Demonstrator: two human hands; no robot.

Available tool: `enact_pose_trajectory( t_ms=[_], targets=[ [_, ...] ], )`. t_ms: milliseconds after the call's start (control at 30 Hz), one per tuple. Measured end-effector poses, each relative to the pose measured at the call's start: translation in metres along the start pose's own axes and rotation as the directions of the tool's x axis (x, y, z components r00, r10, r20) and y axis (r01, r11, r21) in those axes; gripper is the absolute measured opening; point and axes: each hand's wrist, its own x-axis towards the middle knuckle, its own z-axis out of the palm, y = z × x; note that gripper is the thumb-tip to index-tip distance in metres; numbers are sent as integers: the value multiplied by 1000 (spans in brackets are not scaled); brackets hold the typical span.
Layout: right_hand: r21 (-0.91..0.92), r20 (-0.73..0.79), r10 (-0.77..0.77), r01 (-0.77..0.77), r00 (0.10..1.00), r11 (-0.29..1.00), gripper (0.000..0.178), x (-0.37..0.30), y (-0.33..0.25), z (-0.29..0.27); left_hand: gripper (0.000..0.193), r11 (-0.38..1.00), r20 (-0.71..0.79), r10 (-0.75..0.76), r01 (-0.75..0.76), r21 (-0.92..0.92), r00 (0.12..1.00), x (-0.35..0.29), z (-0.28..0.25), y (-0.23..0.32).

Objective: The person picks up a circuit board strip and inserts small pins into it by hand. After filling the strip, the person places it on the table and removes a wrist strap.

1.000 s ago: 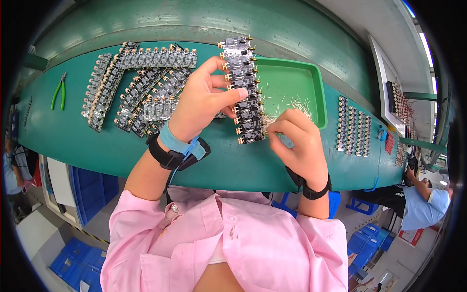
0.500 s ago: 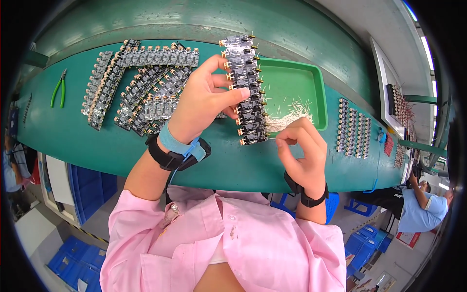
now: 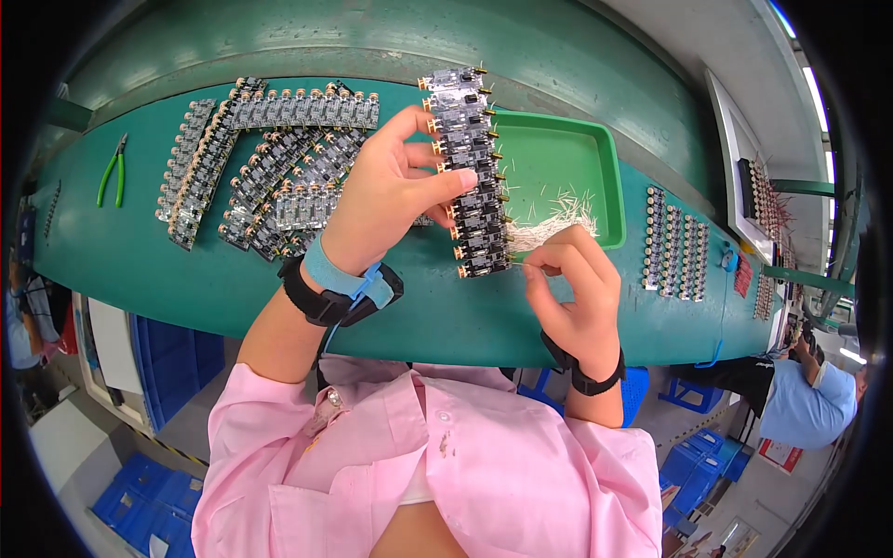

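My left hand (image 3: pixel 400 177) is closed round a long strip of dark circuit boards (image 3: pixel 472 200), thumb across its face and fingers behind its left edge. The strip stands lengthwise away from me, with thin pins along its right edge and small copper-coloured round parts along its left. By its near right corner, my right hand (image 3: pixel 579 288) pinches a thin, short wire between thumb and forefinger; the wire's far end meets the strip's edge. Behind that hand, a green tray (image 3: pixel 609 177) holds a heap of thin white wires (image 3: pixel 558 221).
More circuit-board strips (image 3: pixel 279 177) lie piled at the left of the green table (image 3: pixel 419 321). Green-handled cutters (image 3: pixel 113 174) lie farther left. Several shorter strips (image 3: pixel 676 246) are lined up at the right, near a small blue round object (image 3: pixel 730 263). Another person (image 3: pixel 805 395) is at far right.
My right hand has shifted slightly left, bringing the pinched wire closer to the strip's edge. My left hand and the strip stay nearly still. The person at far right has turned or leaned.
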Motion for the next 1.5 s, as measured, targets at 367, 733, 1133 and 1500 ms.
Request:
enact_pose_trajectory(
  t_ms=[367,733,1133,1500],
  targets=[
    [-64,22,-42,43,999,997,14,1,-3,-2,36,1000,-3,-2,2,11,1000,-1,2,-1],
    [89,50,109,-113,993,990,12,4,0,1,36,1000,0,-4,4,11,1000,-1,0,0],
    [280,139,148,-182,979,943,9,7,14,-2,35,1000,10,-8,8,4,1000,0,2,0],
    [730,175,685,-560,708,393,11,-25,-2,20,32,996,-92,16,-24,-91,996,1,11,-12]
  ],
)
